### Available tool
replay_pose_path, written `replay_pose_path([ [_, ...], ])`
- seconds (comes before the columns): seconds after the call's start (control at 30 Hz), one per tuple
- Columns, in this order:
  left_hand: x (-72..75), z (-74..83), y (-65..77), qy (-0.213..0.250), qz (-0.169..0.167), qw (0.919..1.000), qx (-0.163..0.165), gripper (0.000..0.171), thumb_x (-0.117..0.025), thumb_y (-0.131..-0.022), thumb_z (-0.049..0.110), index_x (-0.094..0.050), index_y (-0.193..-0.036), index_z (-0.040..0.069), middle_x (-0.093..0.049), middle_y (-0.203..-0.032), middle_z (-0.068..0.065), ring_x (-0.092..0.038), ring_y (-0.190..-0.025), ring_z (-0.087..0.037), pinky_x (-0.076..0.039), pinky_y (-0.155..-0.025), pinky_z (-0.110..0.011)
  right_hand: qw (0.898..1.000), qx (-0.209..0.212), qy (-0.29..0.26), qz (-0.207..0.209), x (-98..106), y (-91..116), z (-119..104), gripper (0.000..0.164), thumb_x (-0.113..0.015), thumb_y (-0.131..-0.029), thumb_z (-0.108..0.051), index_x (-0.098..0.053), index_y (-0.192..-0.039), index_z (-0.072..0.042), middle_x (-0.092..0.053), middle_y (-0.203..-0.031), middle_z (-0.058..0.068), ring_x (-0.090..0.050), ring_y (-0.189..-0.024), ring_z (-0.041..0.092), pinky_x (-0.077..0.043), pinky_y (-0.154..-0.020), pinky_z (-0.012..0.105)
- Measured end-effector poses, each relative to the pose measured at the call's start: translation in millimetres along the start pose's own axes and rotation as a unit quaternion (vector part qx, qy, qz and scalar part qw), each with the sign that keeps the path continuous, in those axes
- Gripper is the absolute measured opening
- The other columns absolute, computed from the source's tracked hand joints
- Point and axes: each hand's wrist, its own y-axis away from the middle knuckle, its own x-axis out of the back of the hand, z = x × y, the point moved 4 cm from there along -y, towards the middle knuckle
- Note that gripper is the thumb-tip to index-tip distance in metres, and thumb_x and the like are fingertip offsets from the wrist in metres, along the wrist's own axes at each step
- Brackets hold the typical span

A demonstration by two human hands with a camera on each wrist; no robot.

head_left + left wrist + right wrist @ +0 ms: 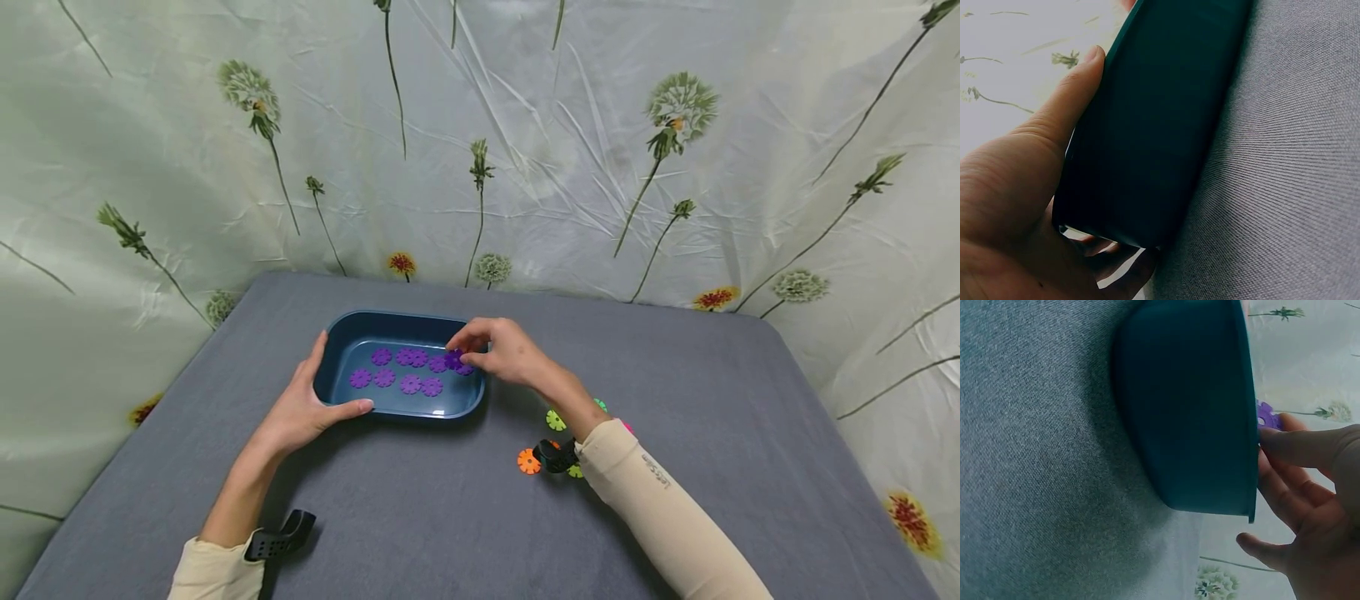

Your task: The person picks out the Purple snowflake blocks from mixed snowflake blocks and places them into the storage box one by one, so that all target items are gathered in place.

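Note:
A blue rectangular tray [397, 408] rests on the cloth with several purple notched discs [384, 377] lying flat inside it. My left hand [303, 408] grips the tray's left end, thumb along the front rim and fingers round the far side; in the left wrist view the thumb [1075, 90] lies along the rim. Over the tray's right end, my right hand [504, 352] pinches a purple notched disc [1266, 415] between thumb and fingers. That disc shows just above the rim in the right wrist view, partly covered by the fingers.
Right of the tray, under my right forearm, lie several loose discs, among them an orange disc [528, 462] and a yellow-green disc [555, 420]. The forearm partly hides the others. A grey cloth [420, 517] covers the table, and a flower-print curtain [555, 208] hangs behind it.

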Motion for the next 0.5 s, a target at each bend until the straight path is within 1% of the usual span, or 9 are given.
replay_pose_path([
  [0.1,-0.2,-0.2,-0.1,0.0,0.0,1.0,0.0,0.136,-0.089,-0.08,0.044,0.015,-0.167,0.027,-0.005,-0.171,-0.032,-0.017,-0.154,-0.058,-0.024,-0.116,-0.078,0.999,-0.013,0.016,-0.025,-4.1,-3.1,0.5,0.022,-0.075,-0.094,-0.006,-0.08,-0.114,-0.014,-0.078,-0.114,0.002,-0.069,-0.1,0.017,-0.057,-0.087,0.029],
  [0.17,-0.5,-0.2,-0.4,-0.002,0.001,1.0,-0.001,0.136,-0.089,-0.08,0.044,0.014,-0.167,0.028,-0.005,-0.171,-0.032,-0.017,-0.154,-0.058,-0.024,-0.116,-0.078,0.999,-0.02,0.025,-0.041,-6.6,-4.0,1.0,0.022,-0.075,-0.095,-0.006,-0.08,-0.114,-0.015,-0.077,-0.116,0.001,-0.068,-0.101,0.017,-0.056,-0.086,0.028],
  [0.37,-0.8,-0.4,-1.1,-0.004,0.003,1.0,-0.003,0.136,-0.089,-0.08,0.044,0.014,-0.167,0.026,-0.006,-0.171,-0.032,-0.018,-0.154,-0.058,-0.024,-0.116,-0.078,0.995,-0.029,0.038,-0.085,-13.0,-5.7,3.1,0.021,-0.073,-0.096,-0.005,-0.08,-0.114,-0.015,-0.075,-0.114,0.002,-0.067,-0.099,0.015,-0.056,-0.084,0.027],
  [0.5,-0.2,-1.3,-0.7,-0.004,0.004,1.0,0.002,0.137,-0.089,-0.08,0.045,0.015,-0.167,0.027,-0.006,-0.171,-0.033,-0.019,-0.153,-0.059,-0.024,-0.116,-0.078,0.993,-0.028,0.046,-0.104,-16.0,-9.1,1.7,0.02,-0.073,-0.095,-0.004,-0.08,-0.112,-0.014,-0.075,-0.112,0.003,-0.067,-0.096,0.014,-0.056,-0.082,0.025],
])
